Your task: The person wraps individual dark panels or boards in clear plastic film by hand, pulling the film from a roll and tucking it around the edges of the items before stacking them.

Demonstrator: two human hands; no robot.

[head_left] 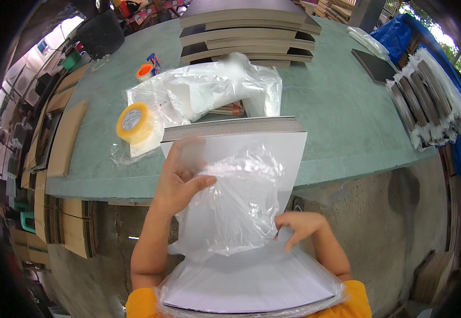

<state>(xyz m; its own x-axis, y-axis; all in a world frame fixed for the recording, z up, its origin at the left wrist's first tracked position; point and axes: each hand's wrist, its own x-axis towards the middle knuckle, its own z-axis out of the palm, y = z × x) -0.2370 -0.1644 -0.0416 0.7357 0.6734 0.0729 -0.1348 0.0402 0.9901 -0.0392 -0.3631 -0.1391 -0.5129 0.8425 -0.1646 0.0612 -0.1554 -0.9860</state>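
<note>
Clear plastic bag (236,206), crumpled, is lying over a white-faced stack of sheets (251,143), the bag's open lower part spreading toward the person's chest and sleeving the stack's near end. Stack's long axis is running from the person's body away to the desk (342,106): far end resting on the green desk edge, layered far edge facing the far side, near end hanging off over the lap.

Left hand (180,177) is gripping the bag's upper left part; fingers are curled on the film, thumb pointing right across it. Fingertips are blurred.

Right hand (302,225) is pinching the bag's right edge lower down, fingers bent inward and pressed onto the plastic.

Also on the desk: yellow roll of tape (133,122) just left of the stack's far corner; orange tape roll (144,70) farther back; heap of clear bags (209,90) beyond the stack; piled dark boards (246,32) at the far side; wrapped bundles (427,100) along the right edge.
</note>
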